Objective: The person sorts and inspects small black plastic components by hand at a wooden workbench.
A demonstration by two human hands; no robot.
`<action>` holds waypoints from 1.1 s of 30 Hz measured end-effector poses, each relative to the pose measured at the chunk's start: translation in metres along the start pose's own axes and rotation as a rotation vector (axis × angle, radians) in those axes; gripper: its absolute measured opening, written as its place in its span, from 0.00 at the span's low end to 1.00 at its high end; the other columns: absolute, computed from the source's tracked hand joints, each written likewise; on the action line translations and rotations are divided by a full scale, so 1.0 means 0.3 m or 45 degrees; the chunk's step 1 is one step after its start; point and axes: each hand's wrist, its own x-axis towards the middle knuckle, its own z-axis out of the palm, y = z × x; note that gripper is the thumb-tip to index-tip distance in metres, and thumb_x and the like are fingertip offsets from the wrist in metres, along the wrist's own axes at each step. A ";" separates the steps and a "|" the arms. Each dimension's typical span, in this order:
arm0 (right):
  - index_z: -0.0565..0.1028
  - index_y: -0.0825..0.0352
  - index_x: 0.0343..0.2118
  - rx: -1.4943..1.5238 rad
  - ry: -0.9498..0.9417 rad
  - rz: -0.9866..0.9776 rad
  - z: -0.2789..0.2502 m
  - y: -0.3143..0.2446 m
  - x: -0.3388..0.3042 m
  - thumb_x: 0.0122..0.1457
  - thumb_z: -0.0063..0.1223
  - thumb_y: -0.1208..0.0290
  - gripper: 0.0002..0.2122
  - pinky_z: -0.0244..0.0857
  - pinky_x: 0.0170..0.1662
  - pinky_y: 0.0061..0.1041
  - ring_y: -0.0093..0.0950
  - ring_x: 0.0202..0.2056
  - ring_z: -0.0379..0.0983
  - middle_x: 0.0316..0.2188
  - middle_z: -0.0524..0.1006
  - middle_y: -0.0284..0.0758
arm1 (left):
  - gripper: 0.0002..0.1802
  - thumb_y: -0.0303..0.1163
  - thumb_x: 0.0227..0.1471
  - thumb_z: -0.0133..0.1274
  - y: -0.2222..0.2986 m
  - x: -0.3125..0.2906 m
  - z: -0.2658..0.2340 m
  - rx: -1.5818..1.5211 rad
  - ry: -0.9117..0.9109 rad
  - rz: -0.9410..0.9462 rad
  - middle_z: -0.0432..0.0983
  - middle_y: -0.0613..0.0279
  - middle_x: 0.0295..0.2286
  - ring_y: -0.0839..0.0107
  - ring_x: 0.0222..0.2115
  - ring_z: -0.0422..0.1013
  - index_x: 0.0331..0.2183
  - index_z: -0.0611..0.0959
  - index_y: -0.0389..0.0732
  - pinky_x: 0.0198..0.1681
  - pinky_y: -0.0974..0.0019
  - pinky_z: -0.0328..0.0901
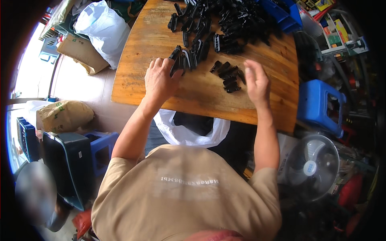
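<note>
On the wooden table, my left hand is at the left end of a row of long black plastic parts. Its fingers and thumb close around a black plastic part, partly hidden by the hand. To the right lies a small group of short black pieces. Close beside that group is my right hand, its fingers stretched out and nothing seen in them. The right fingertips are slightly blurred. Farther back, a large heap of similar black parts covers the table.
A blue bin stands at the far right of the table. Below the near edge, an open white sack holds dark contents. Right of the table are a blue stool and a fan; left are a white bag and a dark tub.
</note>
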 end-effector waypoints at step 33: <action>0.73 0.68 0.38 0.135 -0.091 -0.261 0.148 -0.276 -0.228 0.54 0.59 0.82 0.10 0.70 0.34 0.32 0.40 0.31 0.76 0.29 0.76 0.41 | 0.18 0.42 0.64 0.45 0.150 -0.187 -0.065 -1.535 -0.794 -0.561 0.67 0.66 0.24 0.79 0.23 0.63 0.38 0.76 0.34 0.25 0.72 0.62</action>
